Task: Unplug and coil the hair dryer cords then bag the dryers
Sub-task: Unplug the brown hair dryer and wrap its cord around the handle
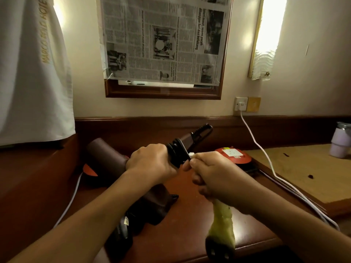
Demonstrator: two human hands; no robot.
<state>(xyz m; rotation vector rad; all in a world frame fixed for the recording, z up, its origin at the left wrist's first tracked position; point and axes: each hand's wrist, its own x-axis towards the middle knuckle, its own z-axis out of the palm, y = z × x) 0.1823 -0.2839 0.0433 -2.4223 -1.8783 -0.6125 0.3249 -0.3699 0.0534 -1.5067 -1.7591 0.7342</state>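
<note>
My left hand (150, 164) grips the dryer (114, 154) handle, coiled cord (175, 150) just right; my right hand (212, 171) pinches the cord's end beside it.

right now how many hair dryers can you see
2. One hair dryer is lifted over the desk, gripped by the left hand, its cord coiled round the handle. A second dryer lies on the desk beneath the left forearm. Others may be hidden.
</note>
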